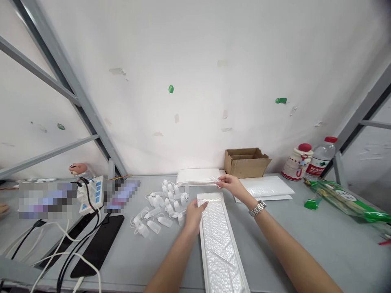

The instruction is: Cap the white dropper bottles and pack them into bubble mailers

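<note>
A long white bubble mailer [221, 248] lies lengthwise on the grey table, its far end nearest the wall. My left hand [194, 215] grips the left edge near that end, thumb on top. Beyond the mailer, my right hand [233, 185] pinches a small, slim, whitish see-through piece [214, 179]; its kind is too small to make out. Behind those fingertips is a stack of flat white mailers [195, 177]. Several small white plastic squeeze bottles [155, 226] with looped cap straps are heaped left of my left hand.
An open cardboard box [248, 167] stands by the wall, behind more white mailers [269, 188]. Farther right are a decorated bottle [297, 162], a water bottle [320, 158] and a green package [348, 199]. Leftward sit a power strip [99, 191], cables and a black phone-like slab [100, 246].
</note>
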`<state>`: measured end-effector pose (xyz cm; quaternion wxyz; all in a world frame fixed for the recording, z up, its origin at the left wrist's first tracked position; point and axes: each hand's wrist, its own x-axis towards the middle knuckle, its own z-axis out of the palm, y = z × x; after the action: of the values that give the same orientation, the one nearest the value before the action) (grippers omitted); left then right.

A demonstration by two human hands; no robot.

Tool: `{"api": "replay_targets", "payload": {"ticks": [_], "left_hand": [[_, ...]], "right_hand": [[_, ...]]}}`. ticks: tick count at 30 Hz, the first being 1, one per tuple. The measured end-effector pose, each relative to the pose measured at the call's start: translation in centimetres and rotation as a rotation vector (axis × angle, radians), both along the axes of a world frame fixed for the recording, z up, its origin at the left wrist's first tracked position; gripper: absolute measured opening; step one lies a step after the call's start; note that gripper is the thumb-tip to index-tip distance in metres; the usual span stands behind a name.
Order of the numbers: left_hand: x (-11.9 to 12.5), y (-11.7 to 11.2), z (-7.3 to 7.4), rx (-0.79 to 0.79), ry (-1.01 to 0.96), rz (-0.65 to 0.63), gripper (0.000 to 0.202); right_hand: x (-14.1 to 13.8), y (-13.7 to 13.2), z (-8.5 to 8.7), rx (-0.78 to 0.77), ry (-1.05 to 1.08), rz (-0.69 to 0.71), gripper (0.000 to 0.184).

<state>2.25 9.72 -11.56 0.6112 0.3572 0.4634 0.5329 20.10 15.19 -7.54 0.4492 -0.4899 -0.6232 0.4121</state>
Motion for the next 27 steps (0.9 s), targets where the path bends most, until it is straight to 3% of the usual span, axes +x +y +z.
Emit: {"api": "replay_targets", "payload": {"ticks": [4, 9, 15, 23, 25, 27], "left_hand": [[0.1, -0.1, 0.6, -0.064, -0.044, 0.023, 0.053], [0.2, -0.3, 1.0, -0.080, -0.070, 0.029, 0.052], [0.1, -0.4, 1.4, -0.035, -0.054, -0.032, 0.043], [0.3, -0.5, 1.5, -0.013, -0.061, -0.177, 0.044], [0.5, -0.5, 1.4, 0.008, -0.043, -0.191, 0.044], [0.6, -0.5, 1.4, 0.025, -0.027, -0.184, 0.044]], "right_hand": [[1.5, -2.4, 0.5, -0.011, -0.057, -0.047, 0.040], [1.3, -4.1, 1.5, -0.021, -0.093, 0.031, 0.035], [1.2, -4.0, 0.8, 0.077, -0.283, 0.083, 0.021], [3.0, -3.8, 0.9, -0.131, -0.159, 0.207, 0.035], [2.8, -3.7, 0.6, -0.155, -0.169, 0.276, 0.035], [2.1, -3.5, 0.1, -0.144, -0.176, 0.258, 0.034]]}}
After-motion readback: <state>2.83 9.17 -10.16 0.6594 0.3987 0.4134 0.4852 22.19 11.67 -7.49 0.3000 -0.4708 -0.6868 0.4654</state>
